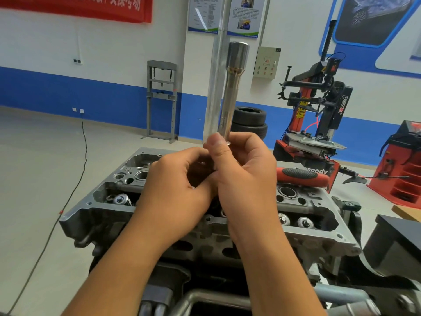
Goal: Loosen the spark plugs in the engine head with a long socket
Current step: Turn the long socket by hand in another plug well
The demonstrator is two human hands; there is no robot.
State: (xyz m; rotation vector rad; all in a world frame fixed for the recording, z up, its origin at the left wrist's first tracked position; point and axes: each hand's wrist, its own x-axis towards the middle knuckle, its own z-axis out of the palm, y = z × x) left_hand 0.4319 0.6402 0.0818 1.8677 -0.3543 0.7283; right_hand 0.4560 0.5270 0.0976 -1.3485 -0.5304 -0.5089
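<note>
Steel long socket (232, 87), one, held upright above the engine head (303, 231), wide end up, narrow end down between both hands. Right hand (246, 176) grips its lower end, thumb pressed on the shaft, fingers curled round. Left hand (175, 190) curled beside it, touching the right; fingers wrap something at the socket's base, mostly hidden, cannot tell what. One red ratchet handle (303, 176) with black grip sticks out to the right from behind the right hand, over the head's far edge. Engine head is grey aluminium, top open; three valve springs with retainers visible: one on the left (123, 199), two on the right (293, 220). Round bores at left rear and right rear. Spark plugs not visible. Head sits on a dark metal stand (341, 277), not a desk. Beyond: two stacked tyres (249, 122), one grey shop press (161, 99), one red-black tyre changer (319, 110), one red cabinet (401, 165) far right. One black cable (84, 142) runs across the floor.
</note>
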